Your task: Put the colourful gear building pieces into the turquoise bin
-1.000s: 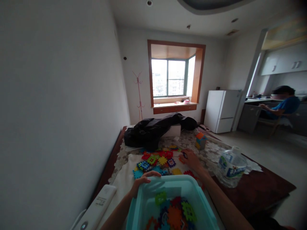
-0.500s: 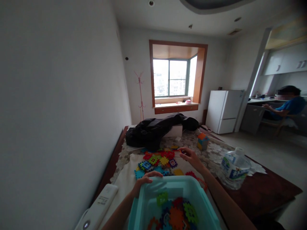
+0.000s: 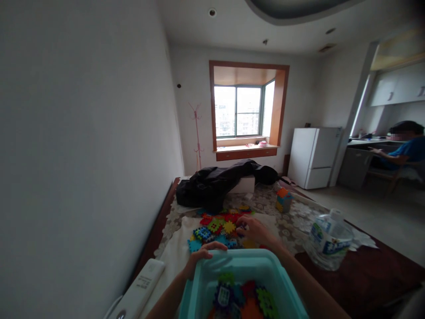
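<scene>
Right hand pulled back onto tiles | left hand on bin rim

The teal bin is filling the near middle of the worktop, with the left hand lying on its far rim and the right forearm running along its right side. Just beyond it, loose toy tiles are crowding the white cloth, and the right hand is sitting among them. A water jug is standing to the right, well apart from the bin, leaving bare dark wood between them. A white remote is lying left of the bin beside the wall. Farther back, a black coat and a small coloured cube are blocking the far end.
</scene>
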`<state>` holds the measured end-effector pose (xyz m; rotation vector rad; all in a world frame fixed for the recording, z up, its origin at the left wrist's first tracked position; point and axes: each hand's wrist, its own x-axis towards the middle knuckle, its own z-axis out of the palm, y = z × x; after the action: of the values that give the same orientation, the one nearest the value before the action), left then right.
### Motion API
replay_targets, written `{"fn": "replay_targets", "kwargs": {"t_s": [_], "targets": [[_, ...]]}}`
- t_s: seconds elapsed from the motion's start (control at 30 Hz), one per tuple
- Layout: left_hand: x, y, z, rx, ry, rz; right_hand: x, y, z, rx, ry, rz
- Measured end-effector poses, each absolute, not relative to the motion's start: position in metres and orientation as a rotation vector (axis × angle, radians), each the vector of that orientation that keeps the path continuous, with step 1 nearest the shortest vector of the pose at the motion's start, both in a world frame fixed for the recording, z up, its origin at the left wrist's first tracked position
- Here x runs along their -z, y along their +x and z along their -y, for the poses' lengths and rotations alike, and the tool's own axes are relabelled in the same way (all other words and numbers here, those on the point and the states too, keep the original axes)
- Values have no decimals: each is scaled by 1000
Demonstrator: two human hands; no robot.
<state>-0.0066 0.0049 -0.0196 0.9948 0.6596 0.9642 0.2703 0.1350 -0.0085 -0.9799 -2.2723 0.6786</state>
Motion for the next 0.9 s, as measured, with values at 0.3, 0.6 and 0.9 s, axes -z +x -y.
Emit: {"fn": "replay_targets", "kwargs": {"t_s": [0.3,0.6,0.9], "targets": [[17,-9,-2,-949,979,-653,45,258,-128,-599,-949,2355],[13,-6,-2,-927,974,-655,50,284,-158,-414,-1202,2330],[14,-6,-1,-938,968,-632,54,281,-152,-468,-1220,2335]]}}
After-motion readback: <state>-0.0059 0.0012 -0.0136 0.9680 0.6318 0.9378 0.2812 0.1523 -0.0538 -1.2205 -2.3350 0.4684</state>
